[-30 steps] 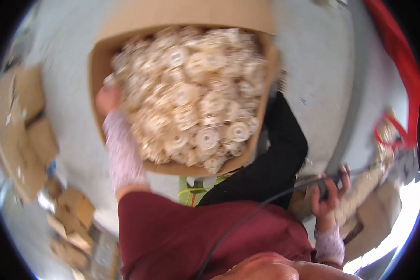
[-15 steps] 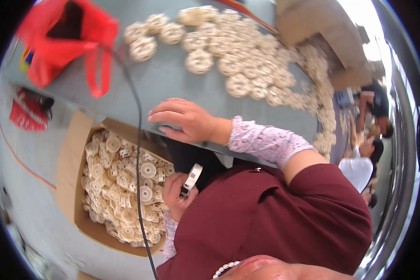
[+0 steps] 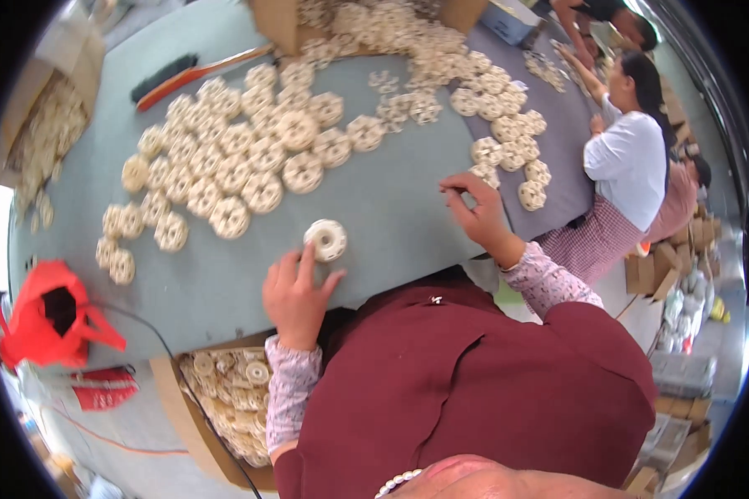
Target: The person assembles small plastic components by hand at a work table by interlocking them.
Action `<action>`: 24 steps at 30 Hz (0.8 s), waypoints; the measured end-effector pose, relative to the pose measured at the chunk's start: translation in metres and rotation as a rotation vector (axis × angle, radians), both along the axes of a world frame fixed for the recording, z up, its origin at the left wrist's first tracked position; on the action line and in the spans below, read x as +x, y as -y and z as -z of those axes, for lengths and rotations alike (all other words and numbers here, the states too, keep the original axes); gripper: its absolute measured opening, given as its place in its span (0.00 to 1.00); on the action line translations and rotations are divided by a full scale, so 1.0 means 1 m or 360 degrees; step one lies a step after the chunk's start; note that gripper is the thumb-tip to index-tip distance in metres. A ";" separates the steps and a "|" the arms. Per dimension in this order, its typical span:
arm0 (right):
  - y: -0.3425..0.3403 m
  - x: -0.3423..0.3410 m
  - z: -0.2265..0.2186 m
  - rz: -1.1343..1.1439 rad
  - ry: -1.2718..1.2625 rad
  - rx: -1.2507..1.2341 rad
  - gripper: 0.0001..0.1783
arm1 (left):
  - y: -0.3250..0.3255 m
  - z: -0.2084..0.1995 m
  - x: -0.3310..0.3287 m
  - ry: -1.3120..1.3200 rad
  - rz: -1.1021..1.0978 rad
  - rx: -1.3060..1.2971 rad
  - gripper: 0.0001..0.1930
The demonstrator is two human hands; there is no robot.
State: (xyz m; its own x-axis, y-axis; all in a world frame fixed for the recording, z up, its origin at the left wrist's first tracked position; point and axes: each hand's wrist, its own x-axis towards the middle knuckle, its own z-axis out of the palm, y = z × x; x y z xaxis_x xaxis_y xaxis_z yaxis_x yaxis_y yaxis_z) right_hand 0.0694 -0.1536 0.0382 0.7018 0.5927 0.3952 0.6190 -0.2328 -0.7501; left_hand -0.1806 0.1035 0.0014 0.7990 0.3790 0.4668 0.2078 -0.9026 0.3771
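A cream plastic wheel-like ring (image 3: 325,240) with a hole in its centre lies flat on the grey-green table. My left hand (image 3: 295,301) is at its near left side, fingers spread, the index fingertip touching the ring's edge. Farther right, my right hand (image 3: 480,218) hovers over the table near its front edge. Its fingers are bent loosely with a gap to the thumb, and no object shows in them. Just beyond it stands a group of cream wheel-shaped pieces (image 3: 532,195). A large cluster of similar pieces (image 3: 262,192) covers the table's middle left.
A cardboard box (image 3: 275,21) spills cream parts at the table's far edge, beside a brush (image 3: 195,76). Left are a red bag (image 3: 37,328) and a dark cable (image 3: 162,337). Below the table sits a parts-filled box (image 3: 175,391). Co-workers (image 3: 628,158) sit at right.
The view has turned. My left hand has brought a ring up from beside the box below and released it onto the table. My right hand has moved right, its fingers now more bent.
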 end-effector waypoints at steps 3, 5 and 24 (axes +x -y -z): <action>0.052 0.054 -0.026 0.0293 0.0345 -0.0131 0.10 | 0.002 -0.003 0.001 -0.0160 0.0058 -0.0078 0.39; 0.086 0.109 -0.032 0.0526 0.0156 -0.0064 0.10 | 0.003 -0.001 0.008 -0.0111 -0.0042 -0.0236 0.42; 0.006 0.041 -0.015 -0.0808 -0.0288 0.0103 0.47 | 0.098 -0.080 0.184 0.0066 0.0277 -0.2169 0.18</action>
